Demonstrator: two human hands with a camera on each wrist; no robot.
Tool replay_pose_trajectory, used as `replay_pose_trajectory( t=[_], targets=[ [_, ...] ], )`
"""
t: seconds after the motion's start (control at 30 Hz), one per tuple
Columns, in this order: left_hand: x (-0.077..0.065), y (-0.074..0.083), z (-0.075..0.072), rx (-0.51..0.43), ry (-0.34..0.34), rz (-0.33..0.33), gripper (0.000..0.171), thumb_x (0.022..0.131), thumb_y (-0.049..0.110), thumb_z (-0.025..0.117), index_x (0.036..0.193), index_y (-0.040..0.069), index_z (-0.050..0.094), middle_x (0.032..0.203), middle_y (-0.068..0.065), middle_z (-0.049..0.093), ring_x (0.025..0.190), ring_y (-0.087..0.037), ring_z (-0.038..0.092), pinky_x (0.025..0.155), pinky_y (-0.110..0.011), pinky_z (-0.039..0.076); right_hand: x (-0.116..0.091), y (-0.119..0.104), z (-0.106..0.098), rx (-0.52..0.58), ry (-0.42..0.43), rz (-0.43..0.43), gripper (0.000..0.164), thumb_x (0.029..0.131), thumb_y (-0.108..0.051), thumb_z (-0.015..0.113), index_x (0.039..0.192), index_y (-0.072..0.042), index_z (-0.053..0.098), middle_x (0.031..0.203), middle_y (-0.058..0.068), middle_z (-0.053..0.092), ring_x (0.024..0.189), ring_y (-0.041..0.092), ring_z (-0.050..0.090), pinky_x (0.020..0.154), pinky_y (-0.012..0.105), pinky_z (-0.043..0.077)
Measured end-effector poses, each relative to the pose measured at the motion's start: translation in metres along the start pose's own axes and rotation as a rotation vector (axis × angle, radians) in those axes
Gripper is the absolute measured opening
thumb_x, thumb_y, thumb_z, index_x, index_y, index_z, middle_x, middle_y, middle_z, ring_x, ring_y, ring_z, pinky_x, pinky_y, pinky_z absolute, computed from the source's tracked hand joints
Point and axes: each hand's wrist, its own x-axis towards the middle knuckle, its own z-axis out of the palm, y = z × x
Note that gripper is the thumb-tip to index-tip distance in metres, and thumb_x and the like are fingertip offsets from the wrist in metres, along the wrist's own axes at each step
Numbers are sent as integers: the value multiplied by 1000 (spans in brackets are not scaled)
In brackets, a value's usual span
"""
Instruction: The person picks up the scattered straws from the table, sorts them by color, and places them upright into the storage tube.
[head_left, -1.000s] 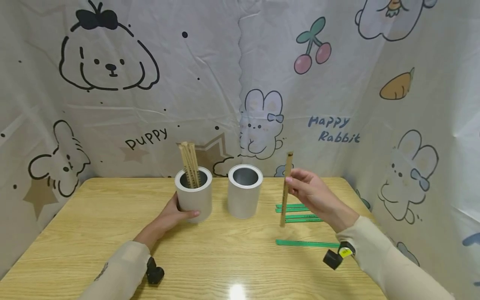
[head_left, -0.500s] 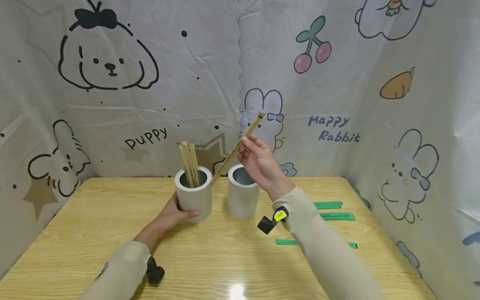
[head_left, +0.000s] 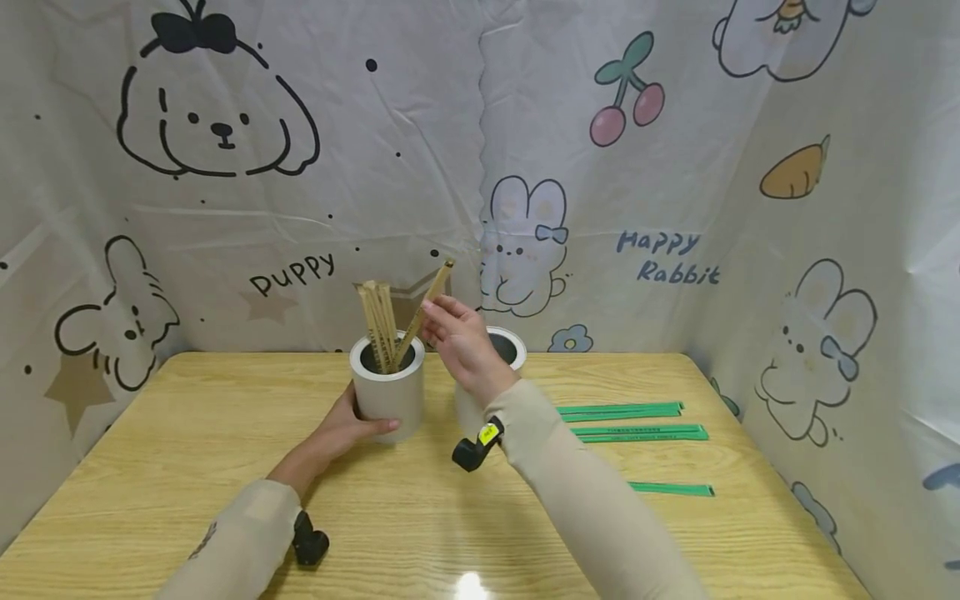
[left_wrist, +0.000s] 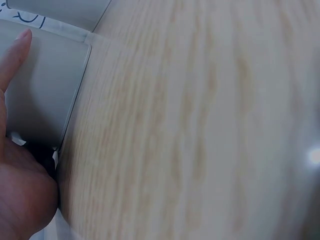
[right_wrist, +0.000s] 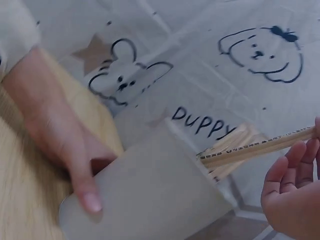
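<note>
My left hand (head_left: 337, 429) grips a white cylindrical cup (head_left: 390, 408) on the table, thumb across its front and the other fingers hidden behind. Several slim tan sticks (head_left: 377, 312) with printed lettering lean inside it. In my right hand (head_left: 468, 346), thumb and fingers pinch another tan printed stick (head_left: 441, 282). That stick slants down to the left, its lower end inside the cup's mouth; the right wrist view shows the lettering along the stick (right_wrist: 250, 148). A second white cup (head_left: 467, 408) stands to the right, partly covered by my right hand and wrist.
Several slim green sticks (head_left: 630, 410) lie flat on the wooden table (head_left: 187, 467) at the right, one nearer the front; my right sleeve (head_left: 585, 475) covers some of their left ends. A cartoon-printed cloth (head_left: 420, 167) hangs behind the table.
My right hand has carried the tan stick leftward from above the green sticks, past the second cup, then lowered its end into the left cup. My left hand has stayed on that cup.
</note>
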Motion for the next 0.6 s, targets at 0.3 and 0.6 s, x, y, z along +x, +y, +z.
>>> replay_pose_trajectory(
  t=[0.3,0.6],
  targets=[
    [1,1,-1,23,0,3,105,86,24,81,161,9,9,161,-21,29,148,-42,33,124,-58,25,0,17,-3,-383,-7,39,24,99,-12,64,121,-1,64,92,-8,62,81,6,57,74,20,48],
    [0,1,0,16,6,7,103,86,21,80,161,8,10,161,-23,30,148,-42,34,123,-57,27,-9,13,-7,-562,-1,43,29,98,-19,67,123,-5,69,101,-5,68,84,8,59,76,21,49]
  ],
)
